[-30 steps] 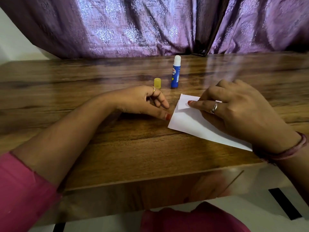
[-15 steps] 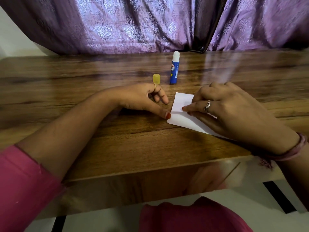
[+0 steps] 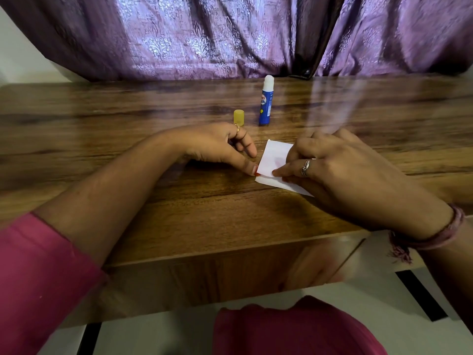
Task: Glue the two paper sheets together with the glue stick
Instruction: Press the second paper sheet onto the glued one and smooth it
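Observation:
Two white paper sheets lie stacked on the wooden table (image 3: 115,129). The upper sheet (image 3: 275,155) lies a little askew over the lower sheet (image 3: 284,186), whose edge shows below it. My right hand (image 3: 345,170) covers most of the paper and presses its straight index finger on the upper sheet near the left edge. The thumb tip of my left hand (image 3: 217,147) touches the papers' left corner, and its other fingers are loosely curled. The blue glue stick (image 3: 265,106) stands upright and uncapped behind the hands. Its yellow cap (image 3: 238,117) stands to its left.
A purple patterned curtain (image 3: 230,34) hangs along the table's far edge. The table's front edge (image 3: 204,254) runs just below my forearms. Bare wood stretches to the left and right of the hands.
My right hand slid leftward and down along the paper, its index fingertip now near the lower left edge. The stack shifted slightly left. My left thumb stayed at the corner.

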The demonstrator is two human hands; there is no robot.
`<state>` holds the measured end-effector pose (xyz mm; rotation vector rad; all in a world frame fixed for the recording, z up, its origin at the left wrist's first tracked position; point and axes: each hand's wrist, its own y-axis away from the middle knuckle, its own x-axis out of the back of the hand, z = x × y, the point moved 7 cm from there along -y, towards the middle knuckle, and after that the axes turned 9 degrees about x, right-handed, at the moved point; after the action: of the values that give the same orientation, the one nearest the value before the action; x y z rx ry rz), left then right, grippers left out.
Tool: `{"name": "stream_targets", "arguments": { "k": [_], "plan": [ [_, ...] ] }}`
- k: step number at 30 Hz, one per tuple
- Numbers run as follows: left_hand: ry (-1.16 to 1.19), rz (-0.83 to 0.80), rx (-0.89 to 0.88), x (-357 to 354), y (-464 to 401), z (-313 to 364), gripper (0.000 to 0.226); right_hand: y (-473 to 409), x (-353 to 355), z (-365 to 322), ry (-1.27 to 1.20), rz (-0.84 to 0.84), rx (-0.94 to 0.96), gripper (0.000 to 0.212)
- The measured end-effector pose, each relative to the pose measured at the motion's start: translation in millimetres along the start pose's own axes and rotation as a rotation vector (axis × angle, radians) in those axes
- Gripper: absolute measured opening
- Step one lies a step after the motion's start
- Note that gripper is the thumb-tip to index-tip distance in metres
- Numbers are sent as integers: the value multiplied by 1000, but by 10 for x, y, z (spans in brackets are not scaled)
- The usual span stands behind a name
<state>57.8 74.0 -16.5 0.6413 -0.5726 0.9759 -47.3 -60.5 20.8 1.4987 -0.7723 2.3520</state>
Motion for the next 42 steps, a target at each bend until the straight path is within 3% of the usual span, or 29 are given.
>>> {"name": "stream_targets", "arguments": {
  "k": [17, 32, 42],
  "plan": [
    [-2, 0, -3, -15, 14, 14, 51, 24, -59, -10, 1, -18, -5, 21],
    [19, -8, 32, -10, 18, 12, 27, -2, -71, -32, 13, -83, -27, 30],
    [13, -24, 33, -27, 37, 32, 46, -28, -105, -27, -24, -99, -28, 37]
  ]
}}
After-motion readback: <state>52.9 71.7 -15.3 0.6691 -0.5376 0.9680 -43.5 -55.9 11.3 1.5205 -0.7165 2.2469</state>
